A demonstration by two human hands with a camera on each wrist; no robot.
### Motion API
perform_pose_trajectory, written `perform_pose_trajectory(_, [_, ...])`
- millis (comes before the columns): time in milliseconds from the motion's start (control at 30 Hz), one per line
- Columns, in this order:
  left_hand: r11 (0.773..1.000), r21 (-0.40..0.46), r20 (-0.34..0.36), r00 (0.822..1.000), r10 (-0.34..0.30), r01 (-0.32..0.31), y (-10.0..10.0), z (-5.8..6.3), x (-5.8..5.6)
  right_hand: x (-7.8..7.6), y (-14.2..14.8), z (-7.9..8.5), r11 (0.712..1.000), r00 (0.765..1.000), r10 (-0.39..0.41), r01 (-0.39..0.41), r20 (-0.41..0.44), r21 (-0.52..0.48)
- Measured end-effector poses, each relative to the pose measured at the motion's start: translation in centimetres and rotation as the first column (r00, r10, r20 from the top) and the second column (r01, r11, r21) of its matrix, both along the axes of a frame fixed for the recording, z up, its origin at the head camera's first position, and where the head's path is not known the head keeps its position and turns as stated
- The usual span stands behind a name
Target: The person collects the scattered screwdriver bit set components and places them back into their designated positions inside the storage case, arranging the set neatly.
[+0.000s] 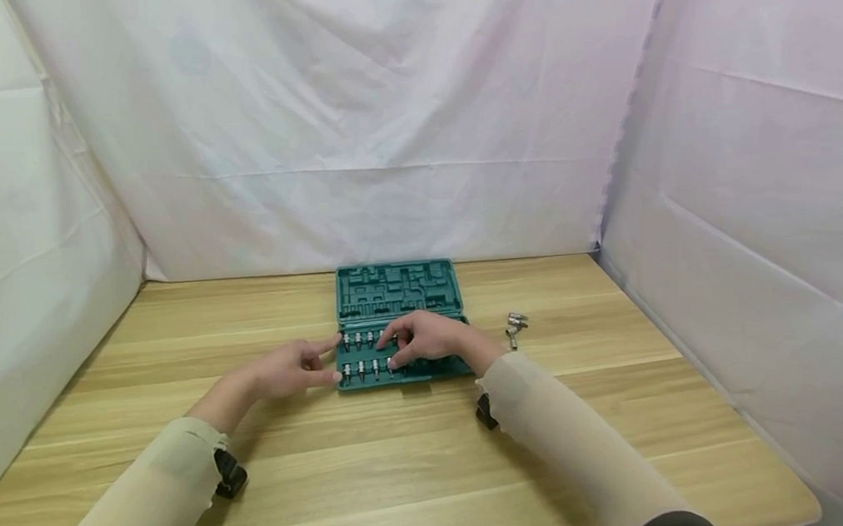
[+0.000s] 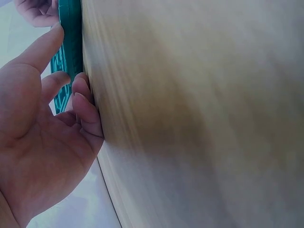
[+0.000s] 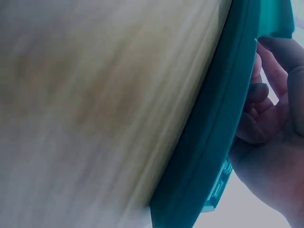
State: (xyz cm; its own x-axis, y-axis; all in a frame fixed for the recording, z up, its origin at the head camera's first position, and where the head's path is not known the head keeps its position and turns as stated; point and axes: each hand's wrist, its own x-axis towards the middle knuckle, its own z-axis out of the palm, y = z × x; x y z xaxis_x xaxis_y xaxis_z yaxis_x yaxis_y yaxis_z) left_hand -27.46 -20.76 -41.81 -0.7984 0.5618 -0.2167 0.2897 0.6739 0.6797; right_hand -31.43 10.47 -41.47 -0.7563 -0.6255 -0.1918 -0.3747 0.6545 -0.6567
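A green socket case (image 1: pixel 404 381) lies unfolded on the table, its moulded lid (image 1: pixel 397 286) at the back. Small metal bit sockets (image 1: pixel 361 371) sit in two rows in the front half. My left hand (image 1: pixel 288 369) touches the case's left side with thumb and index finger spread apart; its other fingers are bent in the left wrist view. Over the front half is my right hand (image 1: pixel 428 335), its thumb at a socket in the front row and its index fingertip apart from the thumb. That hand and wrist hide the right part of the rows.
Several loose metal sockets (image 1: pixel 517 321) lie on the wooden table (image 1: pixel 381 484) to the right of the case. White cloth (image 1: pixel 349 119) hangs behind the table and on both sides. A small black device (image 1: pixel 229 474) is strapped at the left wrist, another (image 1: pixel 486 413) at the right.
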Motion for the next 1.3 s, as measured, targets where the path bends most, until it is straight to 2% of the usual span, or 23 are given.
perform_pose_trajectory(233, [1.000, 0.011, 0.020, 1.000, -0.005, 0.005, -0.09, 0.18, -0.01, -0.11, -0.28, 0.05, 0.999, 1.000, -0.030, 0.030, 0.007, 0.016])
perform_pose_trajectory(433, [1.000, 0.015, 0.016, 1.000, -0.025, 0.025, -0.20, 0.28, 0.22, -0.14, -0.72, 0.25, 1.000, 0.999, -0.018, 0.018, 0.034, 0.019])
perform_pose_trajectory(700, [1.000, 0.015, 0.017, 1.000, -0.005, 0.004, -0.03, 0.07, 0.14, -0.28, -0.15, -0.21, 1.000, 0.997, -0.016, 0.017, 0.072, -0.020])
perform_pose_trajectory(933, [1.000, 0.022, 0.014, 1.000, -0.012, 0.012, 0.12, 0.42, 0.10, -0.20, -0.09, -0.08, 1.000, 0.999, 0.003, -0.003, 0.034, -0.012])
perform_pose_trajectory(1300, [0.999, 0.035, 0.012, 1.000, -0.010, 0.010, 0.15, 0.34, 0.19, 0.09, 0.08, 0.05, 1.000, 0.999, 0.025, -0.025, 0.034, -0.007])
